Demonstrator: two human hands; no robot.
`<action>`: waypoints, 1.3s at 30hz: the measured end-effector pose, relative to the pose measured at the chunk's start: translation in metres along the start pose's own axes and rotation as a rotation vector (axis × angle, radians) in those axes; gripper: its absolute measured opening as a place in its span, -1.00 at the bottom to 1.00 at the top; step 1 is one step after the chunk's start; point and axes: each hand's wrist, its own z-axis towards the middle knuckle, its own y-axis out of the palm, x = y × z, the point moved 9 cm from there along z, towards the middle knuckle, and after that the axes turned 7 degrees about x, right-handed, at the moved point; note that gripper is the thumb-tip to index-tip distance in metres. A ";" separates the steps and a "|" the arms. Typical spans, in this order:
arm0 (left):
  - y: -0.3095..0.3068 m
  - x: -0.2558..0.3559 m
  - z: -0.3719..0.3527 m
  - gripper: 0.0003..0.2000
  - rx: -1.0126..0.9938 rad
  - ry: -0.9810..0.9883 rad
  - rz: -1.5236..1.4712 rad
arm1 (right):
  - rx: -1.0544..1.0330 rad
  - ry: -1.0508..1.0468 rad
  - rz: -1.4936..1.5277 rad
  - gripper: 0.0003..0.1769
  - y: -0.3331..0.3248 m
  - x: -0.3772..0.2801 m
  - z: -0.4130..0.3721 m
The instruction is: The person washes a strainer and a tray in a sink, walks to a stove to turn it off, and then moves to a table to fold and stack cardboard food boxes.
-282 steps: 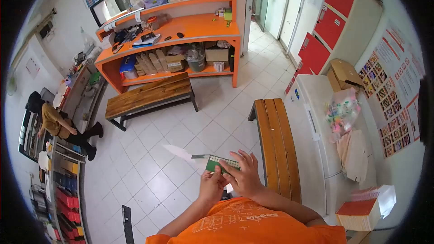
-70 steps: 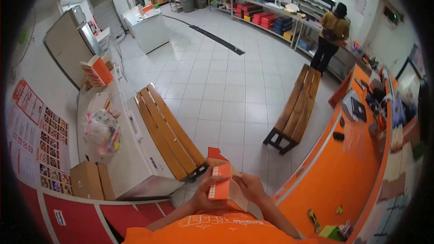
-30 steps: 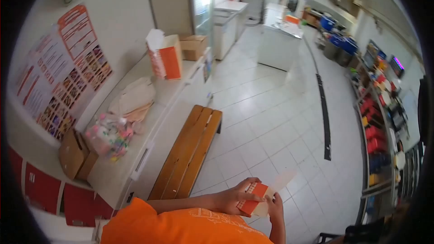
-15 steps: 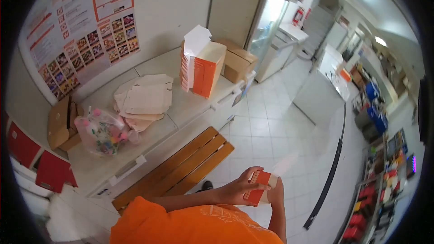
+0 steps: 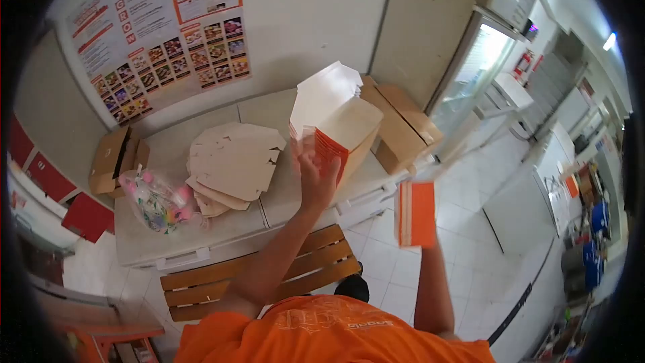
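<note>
My left hand (image 5: 318,178) reaches up to a stack of nested orange-and-white paper cartons (image 5: 332,151) on the white counter. Its thumb and fingers are spread against the stack's orange face, and the fingertips are blurred. Tall white flaps (image 5: 329,87) rise from the back of that stack. On the right, a small orange carton (image 5: 418,215) with pale stripes along one side is held upright. It hides my right hand, which grips it from behind; only the forearm below shows.
Flat pale cardboard sheets (image 5: 235,158) lie piled on the counter (image 5: 269,109), beside a clear plastic bag (image 5: 158,202) of colourful items. An open brown box (image 5: 117,161) stands far left, another brown box (image 5: 403,117) right of the stack. A slatted wooden bench (image 5: 269,269) is below.
My left hand has left the small carton and moved up to the nested stack. The carton has shifted up in my right hand. The view has turned toward the counter.
</note>
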 end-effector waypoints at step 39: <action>0.017 -0.024 0.090 -0.41 -0.127 0.011 0.490 | -0.468 -0.761 -1.749 -0.61 0.212 -0.064 0.290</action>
